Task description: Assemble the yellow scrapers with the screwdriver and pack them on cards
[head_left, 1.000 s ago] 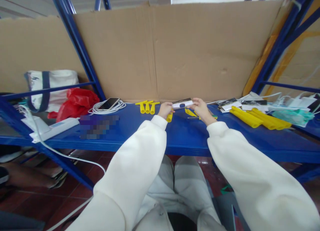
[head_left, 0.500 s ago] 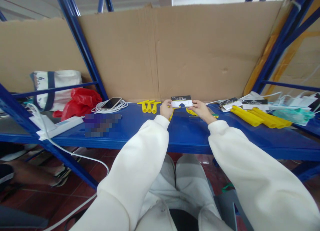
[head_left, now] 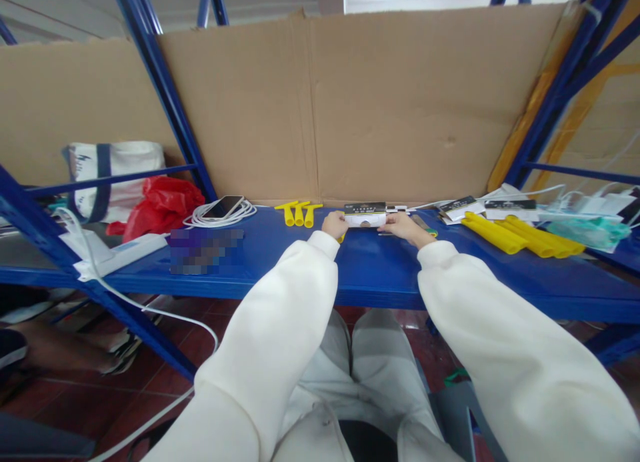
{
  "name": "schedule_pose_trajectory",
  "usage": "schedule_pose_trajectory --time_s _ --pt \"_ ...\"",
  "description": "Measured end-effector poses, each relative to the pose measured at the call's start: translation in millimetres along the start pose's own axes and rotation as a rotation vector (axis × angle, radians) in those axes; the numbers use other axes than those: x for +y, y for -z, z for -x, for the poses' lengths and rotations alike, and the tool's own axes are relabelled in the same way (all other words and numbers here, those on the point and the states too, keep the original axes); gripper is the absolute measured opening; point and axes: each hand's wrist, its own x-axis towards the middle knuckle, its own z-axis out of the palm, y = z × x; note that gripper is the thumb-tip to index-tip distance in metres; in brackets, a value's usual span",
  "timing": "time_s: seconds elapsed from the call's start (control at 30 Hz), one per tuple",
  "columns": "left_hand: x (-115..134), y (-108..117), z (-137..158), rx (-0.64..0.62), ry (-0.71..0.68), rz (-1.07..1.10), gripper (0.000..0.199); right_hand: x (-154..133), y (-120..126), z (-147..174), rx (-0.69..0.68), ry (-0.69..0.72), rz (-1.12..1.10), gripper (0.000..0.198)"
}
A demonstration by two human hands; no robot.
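Note:
A small black-and-white box (head_left: 365, 220) is held level between my two hands, low over the blue shelf (head_left: 280, 269). My left hand (head_left: 334, 225) has its fingers closed on the left end. At the right end my right hand (head_left: 400, 227) grips it between thumb and fingers. Something yellow (head_left: 341, 238) shows just under the left hand. Behind the right hand lies a black-and-white patterned strip (head_left: 396, 209). A thin greenish item (head_left: 425, 227) sticks out past that hand, mostly covered.
Yellow T-shaped pieces (head_left: 305, 215) stand left of my hands. Rightward lie yellow tubes (head_left: 533, 237) and black-and-white packs (head_left: 510, 210). A phone (head_left: 223, 207) rests on coiled white cable, near a red plastic bag (head_left: 167, 199) and power strip (head_left: 133, 250). Cardboard (head_left: 390, 102) walls the back.
Both hands have lowered the box slightly toward the shelf. The yellow pieces visible beneath it earlier are now mostly covered, and the patterned strip has come into view behind the right hand.

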Motion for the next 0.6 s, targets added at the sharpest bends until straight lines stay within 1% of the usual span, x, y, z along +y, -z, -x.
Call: schedule_pose_trajectory --time_s 0.13,0.3,0.43,0.6 --pt "5 3 6 -0.017 -0.080 -0.243 0.020 -6 1 3 0.010 -0.031 0.087 0.005" --pt "9 6 10 -0.105 -0.130 -0.389 0.025 -19 2 10 -0.025 -0.047 0.180 0.014" --pt "11 7 11 -0.120 -0.163 -0.446 0.027 -27 4 15 -0.066 -0.053 0.206 0.017" --pt "11 8 11 -0.123 -0.155 -0.427 0.026 -27 4 14 -0.092 -0.061 0.168 0.018"
